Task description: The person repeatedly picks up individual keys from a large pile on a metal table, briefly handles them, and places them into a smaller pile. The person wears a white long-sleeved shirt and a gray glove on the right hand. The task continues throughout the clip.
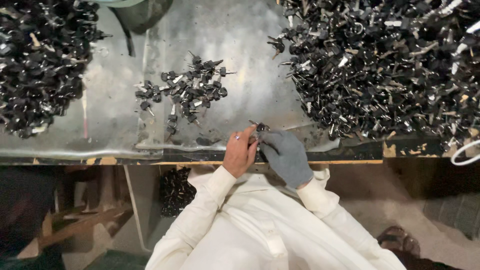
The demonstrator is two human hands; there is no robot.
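Observation:
My left hand (240,152) is bare and my right hand (287,157) wears a grey glove. Both meet at the table's near edge, pinched together on a small black-headed key (260,128) with a ring. Just beyond them lies a small heap of black-headed keys (189,91) on the clear plastic sheet (235,45). A very large pile of the same keys (385,65) covers the right side, and another big pile (40,60) fills the far left. My white sleeves reach up from below.
The table's wooden front edge (200,162) runs across the middle. A dark bunch of keys (175,192) hangs or sits below the table on the left. A white loop (465,152) lies at the right edge. A sandalled foot (397,240) shows lower right.

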